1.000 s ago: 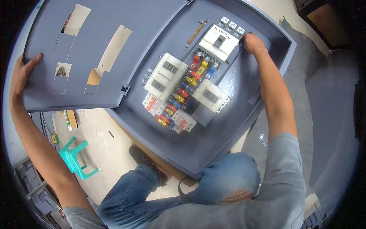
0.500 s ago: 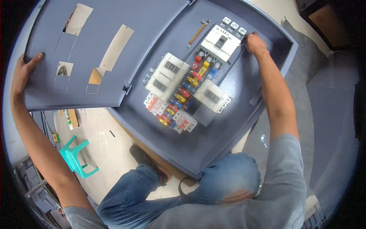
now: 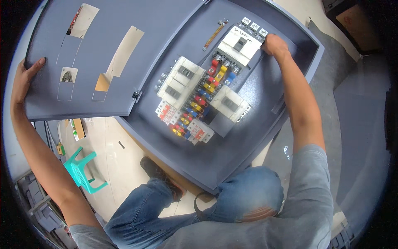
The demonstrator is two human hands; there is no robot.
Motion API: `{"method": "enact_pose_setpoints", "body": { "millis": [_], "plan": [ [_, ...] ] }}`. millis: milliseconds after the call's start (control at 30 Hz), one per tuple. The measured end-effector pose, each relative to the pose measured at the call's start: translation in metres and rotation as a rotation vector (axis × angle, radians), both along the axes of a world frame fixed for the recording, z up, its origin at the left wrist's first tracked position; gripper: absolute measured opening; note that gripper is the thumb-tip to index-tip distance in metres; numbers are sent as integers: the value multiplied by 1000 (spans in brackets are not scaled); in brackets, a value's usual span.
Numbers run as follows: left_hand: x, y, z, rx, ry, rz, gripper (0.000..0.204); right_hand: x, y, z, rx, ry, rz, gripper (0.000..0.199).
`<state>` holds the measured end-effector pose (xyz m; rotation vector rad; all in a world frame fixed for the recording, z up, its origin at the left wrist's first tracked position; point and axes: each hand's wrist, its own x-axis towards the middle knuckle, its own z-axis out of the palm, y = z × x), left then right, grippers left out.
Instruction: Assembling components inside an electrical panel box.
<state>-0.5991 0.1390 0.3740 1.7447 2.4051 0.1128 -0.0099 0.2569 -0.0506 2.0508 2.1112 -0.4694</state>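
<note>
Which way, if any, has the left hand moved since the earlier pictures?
No: judged against the black hinge, the left hand at the grey door's edge shows no clear shift in any direction.

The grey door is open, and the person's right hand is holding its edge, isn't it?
Almost: the grey door is open, but the head view shows the left hand holding its edge. The right hand is beside a white breaker inside the grey box.
</note>
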Motion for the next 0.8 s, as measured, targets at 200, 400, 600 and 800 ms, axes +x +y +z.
{"method": "enact_pose_setpoints", "body": {
  "millis": [200, 400, 600, 800],
  "plan": [
    [0, 0, 2, 6, 18, 50, 58, 7, 1, -21, 22, 25, 15, 31],
    [11, -4, -2, 32, 35, 37, 58, -1, -5, -13, 25, 0, -12, 31],
    [5, -2, 1, 14, 31, 13, 57, 2, -7, -14, 53, 110, 3, 29],
    [7, 2, 1, 13, 1, -40, 50, 3, 0, -27, 79, 14, 1, 29]
  ]
}}
